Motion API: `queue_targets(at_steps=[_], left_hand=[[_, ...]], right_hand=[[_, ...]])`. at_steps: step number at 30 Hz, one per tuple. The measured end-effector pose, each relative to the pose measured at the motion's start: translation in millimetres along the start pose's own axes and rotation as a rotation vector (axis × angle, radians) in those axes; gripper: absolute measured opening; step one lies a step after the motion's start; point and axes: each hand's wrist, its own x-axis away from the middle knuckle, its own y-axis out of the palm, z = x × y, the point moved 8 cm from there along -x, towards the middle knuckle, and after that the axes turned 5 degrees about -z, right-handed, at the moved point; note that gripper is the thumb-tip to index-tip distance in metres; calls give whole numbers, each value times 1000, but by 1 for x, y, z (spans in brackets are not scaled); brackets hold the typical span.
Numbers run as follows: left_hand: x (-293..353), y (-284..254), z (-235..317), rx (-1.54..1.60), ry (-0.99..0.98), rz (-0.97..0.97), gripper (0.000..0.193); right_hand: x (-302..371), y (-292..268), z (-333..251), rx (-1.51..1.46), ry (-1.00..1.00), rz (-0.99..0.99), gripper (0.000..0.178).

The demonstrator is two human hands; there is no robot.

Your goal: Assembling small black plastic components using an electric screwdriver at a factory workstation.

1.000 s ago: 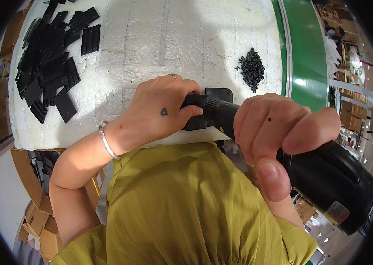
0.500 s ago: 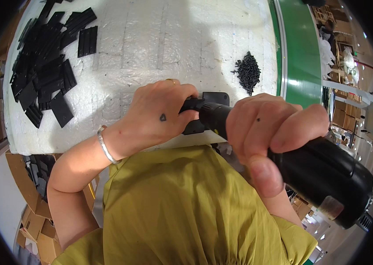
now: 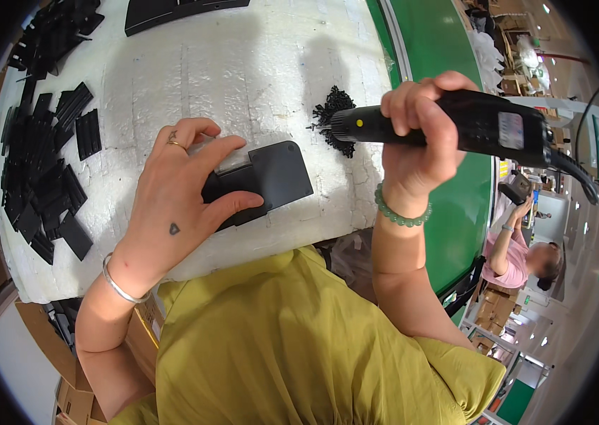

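My right hand (image 3: pixel 423 127) is wrapped round a black corded electric screwdriver (image 3: pixel 484 120) that lies nearly level. Its tip reaches the pile of small black screws (image 3: pixel 335 117) on the white foam-topped table (image 3: pixel 257 92). In front of me lies a flat black plastic part (image 3: pixel 282 177) with a rounded corner and a stepped outline. My left hand (image 3: pixel 179 177) is over the left end of that part, thumb and fingers spread apart. The thumb seems to rest on the part; whether the fingers touch it I cannot tell.
Many black plates (image 3: pixel 41 170) are heaped on the table's left side. A larger black piece (image 3: pixel 179 13) lies at the far edge. To the right runs a green surface (image 3: pixel 448 64). Beyond it a person in pink (image 3: pixel 508 258) holds a dark object. Cardboard boxes stand below left.
My right hand has swung the screwdriver from the black part to the screw pile. My left hand has loosened and spread its fingers. The view has shifted, bringing in the far black piece.
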Motion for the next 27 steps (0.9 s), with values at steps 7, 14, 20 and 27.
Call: queue_targets(at_steps=[7,14,20,27], left_hand=[[-18,15,18,-15,133,-89,34],[-46,31,38,-137,351,90,23],[-52,26,46,-30,364,98,13],[-41,21,51,10,382,123,15]], right_hand=[[0,-5,11,16,17,12,28],[5,14,-29,-192,-85,-147,34],[10,27,-61,-215,-99,-311,31],[10,27,-73,-240,-117,-287,31]])
